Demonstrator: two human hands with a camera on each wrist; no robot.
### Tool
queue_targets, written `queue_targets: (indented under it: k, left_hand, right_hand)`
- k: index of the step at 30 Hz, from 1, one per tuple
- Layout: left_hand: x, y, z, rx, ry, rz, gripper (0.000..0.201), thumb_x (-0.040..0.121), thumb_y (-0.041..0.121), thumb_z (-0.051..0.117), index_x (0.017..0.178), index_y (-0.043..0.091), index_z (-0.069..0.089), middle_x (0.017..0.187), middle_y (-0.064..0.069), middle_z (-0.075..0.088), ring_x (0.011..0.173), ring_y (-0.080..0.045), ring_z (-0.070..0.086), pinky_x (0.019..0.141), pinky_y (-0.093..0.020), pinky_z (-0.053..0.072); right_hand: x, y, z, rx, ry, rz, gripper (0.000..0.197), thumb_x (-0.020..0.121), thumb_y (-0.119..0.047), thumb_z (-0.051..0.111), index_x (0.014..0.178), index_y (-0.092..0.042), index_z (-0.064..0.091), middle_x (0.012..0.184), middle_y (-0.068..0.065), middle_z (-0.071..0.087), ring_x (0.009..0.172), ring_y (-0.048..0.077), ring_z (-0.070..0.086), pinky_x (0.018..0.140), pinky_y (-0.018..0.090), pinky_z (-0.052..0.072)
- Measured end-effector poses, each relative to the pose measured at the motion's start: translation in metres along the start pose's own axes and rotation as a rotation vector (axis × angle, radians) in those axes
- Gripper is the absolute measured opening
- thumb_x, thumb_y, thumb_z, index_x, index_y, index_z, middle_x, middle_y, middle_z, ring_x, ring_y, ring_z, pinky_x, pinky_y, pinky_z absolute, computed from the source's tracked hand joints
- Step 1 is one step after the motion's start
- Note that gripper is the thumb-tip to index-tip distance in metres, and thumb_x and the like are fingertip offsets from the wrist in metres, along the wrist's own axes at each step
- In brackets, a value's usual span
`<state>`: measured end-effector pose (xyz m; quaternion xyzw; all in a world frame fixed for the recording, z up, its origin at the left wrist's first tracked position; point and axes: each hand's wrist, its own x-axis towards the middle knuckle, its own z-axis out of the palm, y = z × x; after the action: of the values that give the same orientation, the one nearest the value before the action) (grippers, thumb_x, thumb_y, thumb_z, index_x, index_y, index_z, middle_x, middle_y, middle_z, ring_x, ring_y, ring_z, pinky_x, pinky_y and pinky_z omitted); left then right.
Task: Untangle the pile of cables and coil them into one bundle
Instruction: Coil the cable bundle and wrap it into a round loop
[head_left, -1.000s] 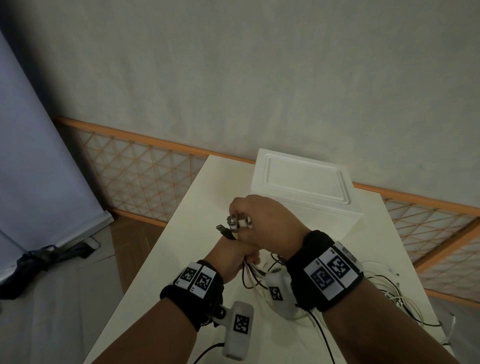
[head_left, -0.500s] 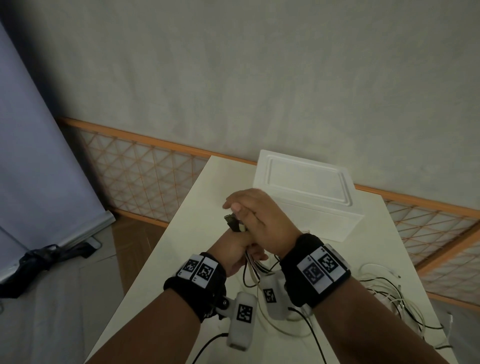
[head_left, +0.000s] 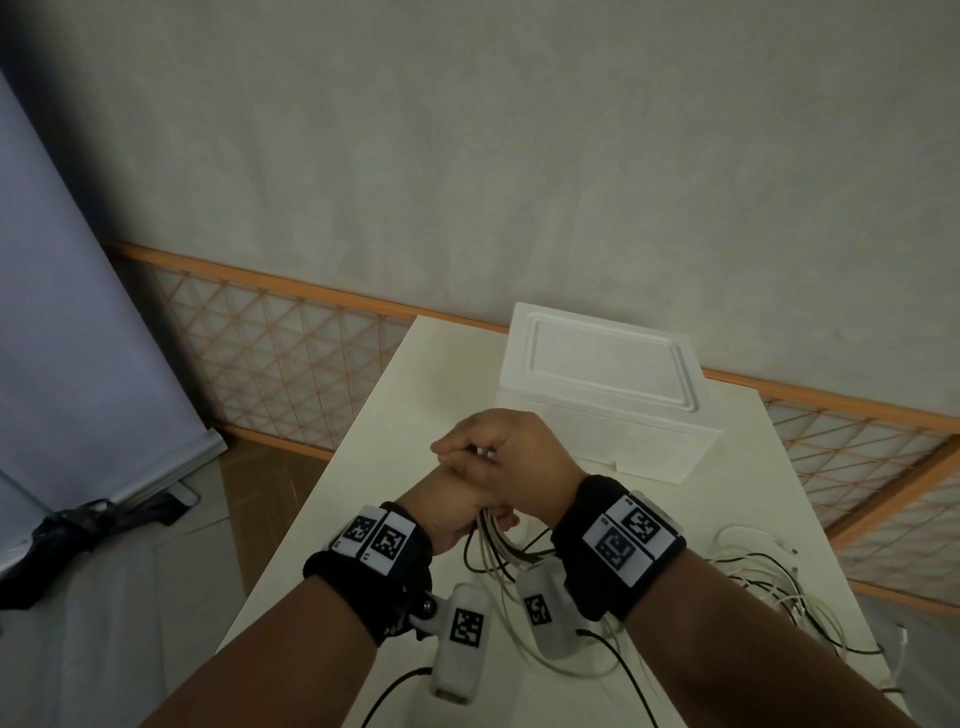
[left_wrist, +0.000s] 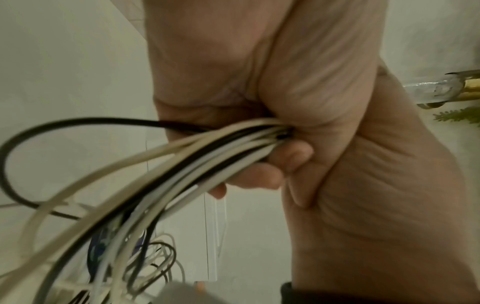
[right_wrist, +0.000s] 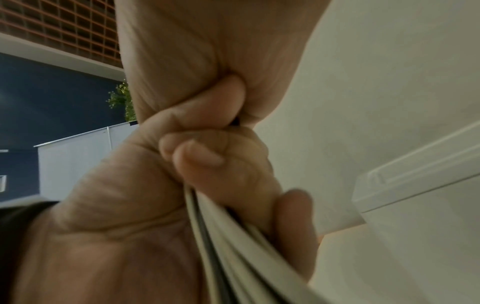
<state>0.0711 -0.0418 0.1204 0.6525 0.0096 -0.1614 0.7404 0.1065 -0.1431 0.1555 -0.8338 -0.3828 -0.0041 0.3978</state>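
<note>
Both fists stacked on one bunch of cords, mid-gather

The left hand (head_left: 451, 512) is wrapped tight round a hank of thin white and black cables (left_wrist: 197, 160), and the right hand (head_left: 511, 456) sits just above it, fingers curled onto the same strands. Rest of the cables (head_left: 769, 577) trail loose over the cream tabletop (head_left: 374, 457) on the right side. I'd keep the lower fist as the anchor and let the upper one feed slack in even loops, easing the trailing strands in rather than yanking, since they look crossed and could knot. The white foam box with recessed lid (head_left: 602, 384) stands just behind the hands, so loops may brush it.
</note>
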Motion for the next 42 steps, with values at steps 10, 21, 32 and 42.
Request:
queue_targets:
  k: [10, 21, 32, 42]
  left_hand:
    - [0.013, 0.034, -0.006, -0.522, 0.192, 0.158, 0.038, 0.089, 0.005, 0.054, 0.052, 0.01, 0.055, 0.047, -0.002, 0.046, 0.046, -0.012, 0.049, 0.047, -0.022, 0.046]
    - [0.003, 0.03, 0.005, -0.298, 0.32, 0.298, 0.021, 0.077, 0.037, 0.063, 0.066, 0.021, 0.071, 0.086, -0.005, 0.075, 0.089, -0.018, 0.069, 0.08, -0.038, 0.05]
    - [0.005, 0.045, 0.01, -0.61, 0.321, 0.388, 0.023, 0.078, 0.033, 0.061, 0.069, 0.015, 0.051, 0.045, 0.004, 0.047, 0.043, -0.01, 0.047, 0.055, -0.026, 0.048]
    - [0.01, 0.074, 0.009, -0.768, 0.294, 0.369, 0.053, 0.097, 0.022, 0.05, 0.044, 0.024, 0.047, 0.038, 0.009, 0.024, 0.032, -0.006, 0.021, 0.037, -0.018, 0.022]
  right_hand:
    - [-0.002, 0.007, -0.006, 0.582, -0.098, 0.413, 0.114, 0.077, -0.038, 0.075, 0.15, -0.021, -0.011, 0.139, 0.0, 0.046, 0.131, 0.01, 0.042, 0.113, 0.037, 0.031]
    - [-0.015, 0.007, -0.003, 0.143, -0.108, 0.267, 0.028, 0.095, -0.042, 0.046, 0.095, -0.014, 0.054, 0.062, -0.004, 0.05, 0.05, 0.003, 0.049, 0.052, 0.014, 0.035]
    - [-0.056, 0.037, 0.0, -0.167, 0.02, 0.277, 0.045, 0.086, -0.064, 0.034, 0.079, -0.02, 0.043, 0.062, -0.009, 0.044, 0.063, 0.018, 0.049, 0.06, 0.036, 0.04]
    - [-0.06, 0.033, -0.006, -0.542, 0.188, 0.17, 0.064, 0.089, -0.066, 0.013, 0.09, -0.016, 0.052, 0.067, -0.002, 0.063, 0.059, 0.022, 0.06, 0.048, 0.024, 0.031]
